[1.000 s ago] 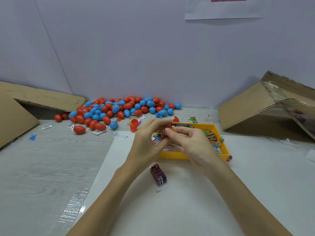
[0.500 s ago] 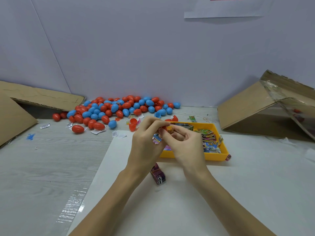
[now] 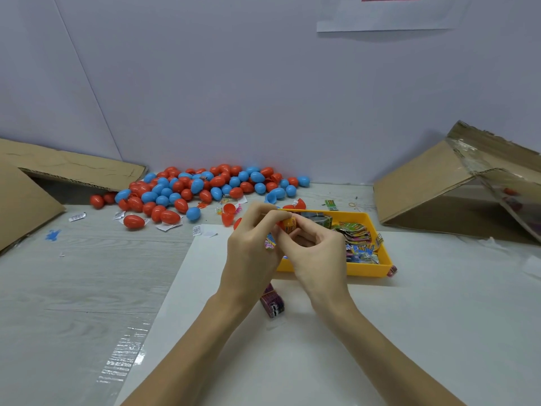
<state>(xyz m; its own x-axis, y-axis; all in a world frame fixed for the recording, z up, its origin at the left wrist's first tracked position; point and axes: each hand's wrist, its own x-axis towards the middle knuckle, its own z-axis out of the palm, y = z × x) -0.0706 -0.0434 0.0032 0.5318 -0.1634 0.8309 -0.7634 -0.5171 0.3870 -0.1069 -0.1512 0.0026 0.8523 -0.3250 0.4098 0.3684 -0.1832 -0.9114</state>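
pale lilac walls closed off the back of a grey wood-grain table (image 3: 73, 288), and a white sheet (image 3: 292, 361) covered its lower middle and right. at the centre of the frame both hands met just above the near left corner of a yellow tray (image 3: 371, 270). the left hand (image 3: 254, 247) had its fingers curled, thumb and fingertips pinching a small red egg (image 3: 288, 224) from the upper left. a printed packet (image 3: 270, 243) was tucked against the same hand's palm. the right hand (image 3: 319, 259) came in from the lower right, its fingers also curled, pinching the same red egg from below. something yellow and printed showed at the egg's face; whether it sat inside or was wrapped round could not be told. the egg was held in the air, clear of the table and above the tray's rim.

inside the tray lay loose colourful packets (image 3: 358, 241). a banded purple bundle (image 3: 272, 302) lay on the white sheet just below the wrists. a heap of red and blue eggs (image 3: 202, 186) spread along the wall at upper left of centre, with open red halves (image 3: 229, 213) nearer the hands. flattened cardboard (image 3: 73, 171) stood at far left, a tilted cardboard box (image 3: 424, 186) at right.
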